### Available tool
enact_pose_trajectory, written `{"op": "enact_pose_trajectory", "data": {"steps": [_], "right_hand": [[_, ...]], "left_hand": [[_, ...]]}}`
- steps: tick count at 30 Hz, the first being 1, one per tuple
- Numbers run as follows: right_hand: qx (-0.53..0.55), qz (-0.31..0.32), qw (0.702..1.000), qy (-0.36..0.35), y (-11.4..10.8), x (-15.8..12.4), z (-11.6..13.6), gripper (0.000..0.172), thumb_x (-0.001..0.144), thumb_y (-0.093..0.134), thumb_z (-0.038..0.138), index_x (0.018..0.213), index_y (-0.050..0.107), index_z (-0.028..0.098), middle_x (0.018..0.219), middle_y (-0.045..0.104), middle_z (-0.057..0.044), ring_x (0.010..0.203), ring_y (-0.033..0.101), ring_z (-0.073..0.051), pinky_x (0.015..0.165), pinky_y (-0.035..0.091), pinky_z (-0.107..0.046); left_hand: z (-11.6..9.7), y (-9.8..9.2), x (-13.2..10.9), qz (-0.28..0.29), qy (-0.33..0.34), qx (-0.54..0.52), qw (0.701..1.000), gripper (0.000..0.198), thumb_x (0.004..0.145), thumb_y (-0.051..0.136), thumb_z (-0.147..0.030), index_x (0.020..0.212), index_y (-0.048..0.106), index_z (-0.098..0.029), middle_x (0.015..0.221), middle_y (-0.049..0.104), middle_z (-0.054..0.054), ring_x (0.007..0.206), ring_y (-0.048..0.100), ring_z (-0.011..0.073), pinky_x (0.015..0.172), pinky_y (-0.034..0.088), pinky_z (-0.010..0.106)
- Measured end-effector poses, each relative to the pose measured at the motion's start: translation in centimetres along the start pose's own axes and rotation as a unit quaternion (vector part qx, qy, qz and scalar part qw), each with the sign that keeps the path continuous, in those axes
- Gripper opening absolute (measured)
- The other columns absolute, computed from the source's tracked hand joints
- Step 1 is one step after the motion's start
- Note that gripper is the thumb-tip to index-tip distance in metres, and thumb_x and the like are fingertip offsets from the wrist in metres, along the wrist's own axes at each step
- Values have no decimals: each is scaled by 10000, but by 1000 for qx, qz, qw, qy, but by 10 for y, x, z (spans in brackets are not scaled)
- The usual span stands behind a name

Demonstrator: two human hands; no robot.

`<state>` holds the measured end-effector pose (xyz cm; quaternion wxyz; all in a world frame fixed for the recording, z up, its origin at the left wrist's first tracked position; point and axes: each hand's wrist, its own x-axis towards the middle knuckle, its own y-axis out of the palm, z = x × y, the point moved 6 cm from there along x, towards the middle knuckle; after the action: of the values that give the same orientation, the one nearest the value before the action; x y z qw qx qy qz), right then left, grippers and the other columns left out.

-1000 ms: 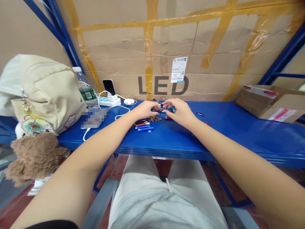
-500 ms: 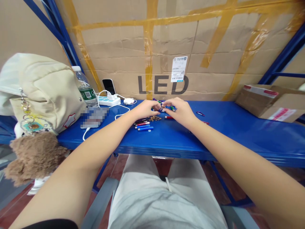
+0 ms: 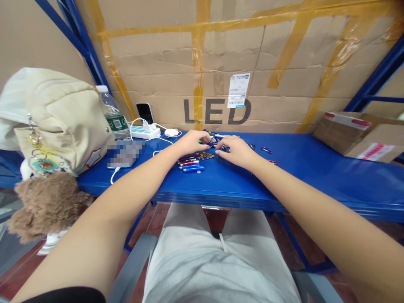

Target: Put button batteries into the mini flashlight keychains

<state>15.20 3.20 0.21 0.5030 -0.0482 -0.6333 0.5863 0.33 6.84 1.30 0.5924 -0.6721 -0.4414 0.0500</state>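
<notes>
Sitting at a blue bench (image 3: 315, 176), both arms stretched out toward the middle of the frame. Pinching a green tube (image 3: 202, 142) with the left hand (image 3: 192, 143), fingers closed on it, right at the left edge of a pile of little coloured tubes (image 3: 213, 136) just above centre. Resting the right hand (image 3: 238, 150) palm down on the bench next to that, fingers curled, tips touching the same pile. Gripping anything there or not? Honestly can't tell, too small and tucked under the fingers.

Just below and between the two hands: a small heap of brownish discs (image 3: 205, 155). Down-left of those, a row of tubes (image 3: 191, 165) lying side by side, red and blue among them, apart from the pile. Right of the right hand, a couple of small clips (image 3: 267, 150) loose on the bench.

Filling the whole top of the frame, a big taped cardboard box (image 3: 284, 63) printed "LED", with a white label (image 3: 238, 89) stuck on. At left middle, a power strip (image 3: 143, 132), a phone (image 3: 145, 112) leaning on the box, and a water bottle (image 3: 112, 113). Further left, a beige bag (image 3: 59, 122), with a brown plush toy (image 3: 47, 206) at lower left. Over at the right edge, a smaller box (image 3: 356, 134) with red tape.
</notes>
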Motion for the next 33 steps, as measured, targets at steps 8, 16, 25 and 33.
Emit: {"op": "enact_pose_trajectory", "data": {"steps": [8,16,25,33], "right_hand": [[-53,107,993,-8,21,3,6,178,867,597,267,915,762,219,982,712,-74,921,628,-226,827,457,-344],[-4,-12,1000,1,3,2,-2,101,826,637,250,836,721,195,892,674,-72,883,610,-225,806,457,-344],[17,-127,991,-41,-11,3,0,109,842,636,267,893,725,229,828,633,-58,854,599,-228,752,474,-347],[36,-113,993,0,-23,3,-7,171,803,647,260,945,722,200,865,666,-65,803,608,-209,742,485,-353]], "left_hand": [[5,2,2,-5,3,8,1000,162,754,674,-214,907,673,-161,909,736,35,834,667,166,783,493,289],[2,2,0,12,2,10,1000,164,760,665,-198,918,672,-155,906,736,35,833,667,165,782,488,284],[-11,2,-2,32,20,1,999,180,776,653,-195,953,674,-166,917,737,42,841,663,164,778,477,285],[-9,1,-1,38,0,1,999,179,767,674,-214,939,680,-163,919,731,42,844,656,169,802,480,303]]}}
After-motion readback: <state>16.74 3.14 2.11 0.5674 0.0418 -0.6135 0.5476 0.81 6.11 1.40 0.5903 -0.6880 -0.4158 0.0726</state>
